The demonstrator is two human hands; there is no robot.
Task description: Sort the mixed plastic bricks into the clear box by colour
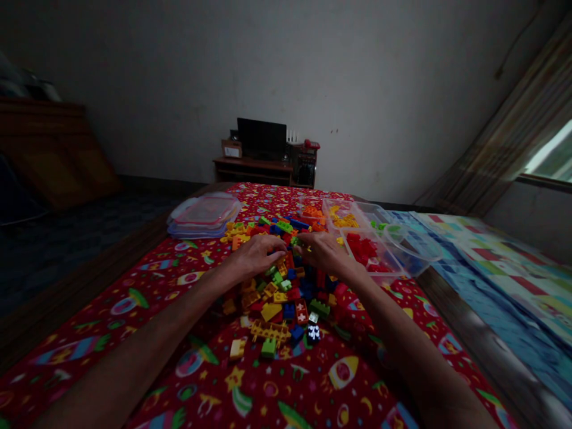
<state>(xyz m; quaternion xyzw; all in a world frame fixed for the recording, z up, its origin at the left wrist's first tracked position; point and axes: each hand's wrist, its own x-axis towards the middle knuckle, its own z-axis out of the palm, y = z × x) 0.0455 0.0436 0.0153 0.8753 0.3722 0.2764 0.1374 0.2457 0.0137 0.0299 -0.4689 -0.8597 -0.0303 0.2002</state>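
Note:
A heap of mixed toy building bricks [277,280] in yellow, red, green, blue and orange lies on a red patterned cloth [277,393]. My left hand [259,255] is over the far left part of the heap, thumb and fingers apart, with nothing visible in it. Opposite it, my right hand [325,250] reaches into the heap with its fingers bent together; small green pieces show by the fingertips, and what they grip is partly hidden. Nearest to me lie a yellow brick [237,349], a green brick [269,348] and a long yellow piece [270,332].
Clear plastic boxes stand right of the heap: one has red bricks [364,253], another yellow pieces [344,219]. A round clear tub [413,253] stands beside them. Stacked lids [205,214] lie at the left. A bed [491,268] adjoins on the right.

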